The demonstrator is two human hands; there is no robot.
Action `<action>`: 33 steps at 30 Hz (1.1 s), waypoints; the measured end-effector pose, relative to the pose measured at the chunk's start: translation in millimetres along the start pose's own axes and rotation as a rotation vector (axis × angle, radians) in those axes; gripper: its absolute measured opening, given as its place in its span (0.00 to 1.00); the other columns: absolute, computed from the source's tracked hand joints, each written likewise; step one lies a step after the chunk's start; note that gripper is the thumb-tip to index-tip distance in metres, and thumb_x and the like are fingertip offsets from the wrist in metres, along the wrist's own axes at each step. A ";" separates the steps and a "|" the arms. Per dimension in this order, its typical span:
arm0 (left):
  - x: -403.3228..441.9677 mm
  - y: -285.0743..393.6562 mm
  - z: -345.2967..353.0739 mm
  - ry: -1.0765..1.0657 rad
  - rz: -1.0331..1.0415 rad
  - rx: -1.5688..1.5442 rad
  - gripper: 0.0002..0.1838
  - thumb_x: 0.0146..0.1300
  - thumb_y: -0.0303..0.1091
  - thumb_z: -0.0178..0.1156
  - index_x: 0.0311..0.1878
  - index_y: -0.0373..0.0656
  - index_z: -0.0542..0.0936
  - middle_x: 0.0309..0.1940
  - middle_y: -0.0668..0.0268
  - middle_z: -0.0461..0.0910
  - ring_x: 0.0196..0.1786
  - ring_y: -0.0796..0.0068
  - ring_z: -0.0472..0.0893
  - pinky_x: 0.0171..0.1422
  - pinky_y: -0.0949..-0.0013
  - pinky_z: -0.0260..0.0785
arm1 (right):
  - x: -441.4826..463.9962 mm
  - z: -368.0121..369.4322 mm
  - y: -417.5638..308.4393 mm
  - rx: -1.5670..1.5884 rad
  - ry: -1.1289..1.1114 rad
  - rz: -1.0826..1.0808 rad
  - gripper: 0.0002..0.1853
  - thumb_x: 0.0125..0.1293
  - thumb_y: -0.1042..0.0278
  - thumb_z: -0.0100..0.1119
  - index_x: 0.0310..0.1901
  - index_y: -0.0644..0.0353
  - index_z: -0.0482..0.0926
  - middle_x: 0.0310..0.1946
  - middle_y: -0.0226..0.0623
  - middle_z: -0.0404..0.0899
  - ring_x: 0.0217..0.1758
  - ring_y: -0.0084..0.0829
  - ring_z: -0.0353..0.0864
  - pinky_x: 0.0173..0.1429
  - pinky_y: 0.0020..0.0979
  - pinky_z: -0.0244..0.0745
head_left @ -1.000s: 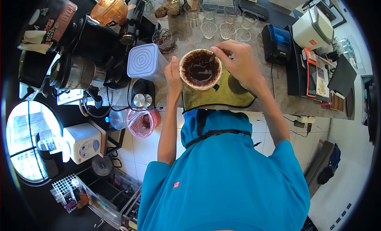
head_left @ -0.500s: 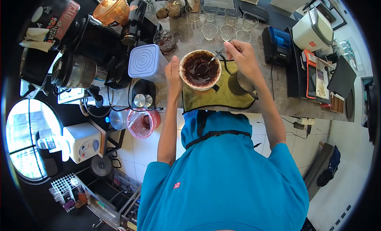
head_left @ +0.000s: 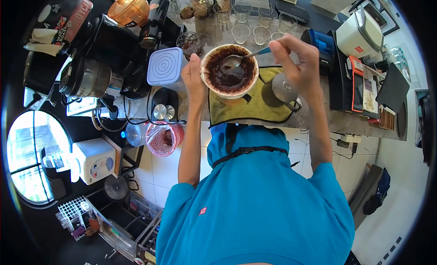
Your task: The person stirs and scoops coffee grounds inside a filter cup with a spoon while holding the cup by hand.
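Observation:
A white cup (head_left: 230, 92) with dark, wet coffee grounds smeared round its inside is tilted slightly over a green cloth (head_left: 227, 113). My left hand (head_left: 194, 80) grips the cup's left side, thumb up along the rim. In my right hand (head_left: 298, 60) the handle of a metal spoon (head_left: 233, 61) is pinched between thumb and fingers. The spoon's bowl is above the grounds inside the cup. On the cloth, below my right hand, stands a grey metal pitcher (head_left: 273, 94).
Several clear glasses (head_left: 261, 36) stand at the back of the counter. A lidded plastic container (head_left: 165, 66) is left of my left hand, near a glass with dark residue (head_left: 188, 44). A blue-black printer (head_left: 318, 51) sits to the right.
The spoon has come up out of the grounds, and my right hand has moved right and nearer the camera. The cup looks larger and more tilted.

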State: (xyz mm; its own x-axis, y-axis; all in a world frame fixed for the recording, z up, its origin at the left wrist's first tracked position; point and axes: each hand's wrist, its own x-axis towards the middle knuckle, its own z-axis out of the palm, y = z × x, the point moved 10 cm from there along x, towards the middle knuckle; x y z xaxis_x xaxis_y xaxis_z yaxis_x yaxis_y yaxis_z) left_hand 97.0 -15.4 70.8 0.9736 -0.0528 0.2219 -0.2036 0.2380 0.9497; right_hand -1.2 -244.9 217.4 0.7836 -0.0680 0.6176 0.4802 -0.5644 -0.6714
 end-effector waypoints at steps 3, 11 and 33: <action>6.2 15.8 1.2 0.012 0.006 -0.029 0.30 0.81 0.51 0.48 0.20 0.46 0.71 0.18 0.78 0.70 0.23 0.90 0.63 0.27 0.76 0.55 | 8.4 -12.5 -9.5 0.032 0.047 -0.042 0.10 0.70 0.67 0.66 0.34 0.65 0.84 0.21 0.32 0.76 0.24 0.21 0.72 0.30 0.26 0.67; 14.6 66.5 11.5 -0.023 0.057 -0.040 0.25 0.82 0.47 0.48 0.23 0.52 0.68 0.19 0.78 0.68 0.21 0.90 0.66 0.25 0.77 0.60 | 23.4 -24.6 -23.5 0.112 0.058 -0.092 0.12 0.77 0.71 0.58 0.37 0.71 0.80 0.26 0.28 0.74 0.30 0.17 0.71 0.36 0.20 0.65; -8.4 -24.0 -11.5 -0.013 -0.067 -0.019 0.29 0.82 0.52 0.46 0.22 0.46 0.69 0.21 0.79 0.68 0.26 0.89 0.63 0.30 0.76 0.56 | -34.3 1.5 50.1 0.302 0.147 0.353 0.16 0.75 0.62 0.60 0.32 0.66 0.83 0.24 0.26 0.78 0.32 0.16 0.73 0.40 0.22 0.67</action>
State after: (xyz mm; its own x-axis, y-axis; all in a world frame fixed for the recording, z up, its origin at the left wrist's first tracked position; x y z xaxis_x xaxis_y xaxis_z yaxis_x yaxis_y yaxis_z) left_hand 95.0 -9.5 43.6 0.9836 -0.0820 0.1607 -0.1356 0.2518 0.9582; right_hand -3.4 -269.6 161.9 0.8654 -0.3403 0.3677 0.3054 -0.2236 -0.9256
